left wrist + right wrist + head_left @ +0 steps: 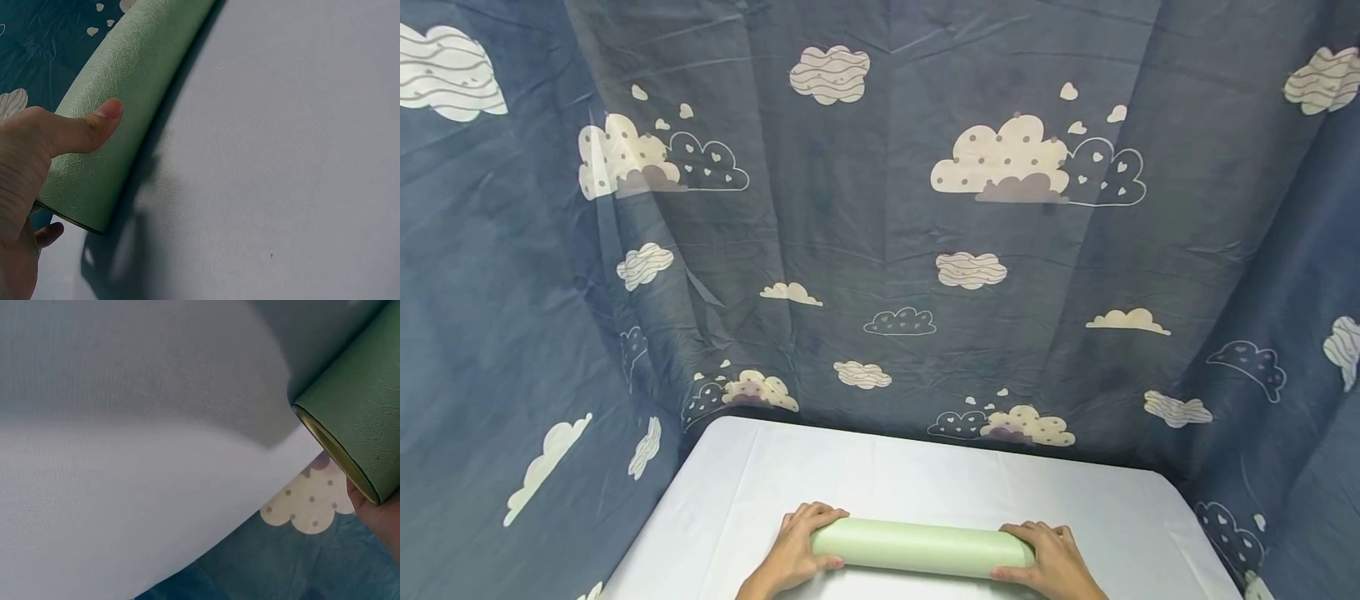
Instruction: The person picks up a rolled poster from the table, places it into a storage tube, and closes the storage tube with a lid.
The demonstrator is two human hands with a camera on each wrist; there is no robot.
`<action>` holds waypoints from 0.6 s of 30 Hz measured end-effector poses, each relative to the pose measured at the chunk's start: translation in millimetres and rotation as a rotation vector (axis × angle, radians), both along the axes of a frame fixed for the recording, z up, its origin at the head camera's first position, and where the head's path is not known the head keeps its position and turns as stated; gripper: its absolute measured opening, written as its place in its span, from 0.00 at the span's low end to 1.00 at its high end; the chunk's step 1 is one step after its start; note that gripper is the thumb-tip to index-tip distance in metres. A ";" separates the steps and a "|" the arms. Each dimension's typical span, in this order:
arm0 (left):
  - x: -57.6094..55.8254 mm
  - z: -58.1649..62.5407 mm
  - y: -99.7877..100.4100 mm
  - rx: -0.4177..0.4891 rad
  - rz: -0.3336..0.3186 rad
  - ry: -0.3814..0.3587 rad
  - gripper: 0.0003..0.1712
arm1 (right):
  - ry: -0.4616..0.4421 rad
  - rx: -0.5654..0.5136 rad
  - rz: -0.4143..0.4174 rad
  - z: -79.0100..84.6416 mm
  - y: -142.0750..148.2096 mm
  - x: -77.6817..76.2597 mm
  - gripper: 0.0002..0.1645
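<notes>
A rolled-up pale green mat [921, 547] with a creased, leather-like surface lies sideways at the near part of the white table. My left hand [797, 548] grips its left end, thumb on the near side and fingers over the far side. At the other end, my right hand [1048, 560] holds it the same way. In the left wrist view the left thumb [94, 130] presses along the roll. The right wrist view shows the roll's hollow end [337, 453] with a yellowish inner face; most of the right hand [380, 519] is hidden behind it there.
A white cloth-covered table [880, 467] with rounded far corners extends beyond the roll. Dark blue curtains [850, 225] printed with pale clouds hang behind the table and along both sides. The roll casts a shadow on the cloth.
</notes>
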State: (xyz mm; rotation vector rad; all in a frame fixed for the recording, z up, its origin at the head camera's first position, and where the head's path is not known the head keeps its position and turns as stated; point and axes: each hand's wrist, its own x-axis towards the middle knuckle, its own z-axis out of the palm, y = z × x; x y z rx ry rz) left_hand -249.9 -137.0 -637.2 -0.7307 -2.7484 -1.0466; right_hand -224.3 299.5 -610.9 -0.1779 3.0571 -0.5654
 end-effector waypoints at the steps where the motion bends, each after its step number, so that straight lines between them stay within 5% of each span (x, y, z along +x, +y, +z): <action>1: -0.7 0.6 0.2 -0.003 -0.001 -0.010 0.38 | 0.002 -0.002 -0.001 -0.2 0.4 -0.3 0.45; 18: -1.1 11.9 -0.8 -0.010 -0.012 -0.099 0.49 | -0.019 -0.011 -0.061 6.9 7.2 0.1 0.47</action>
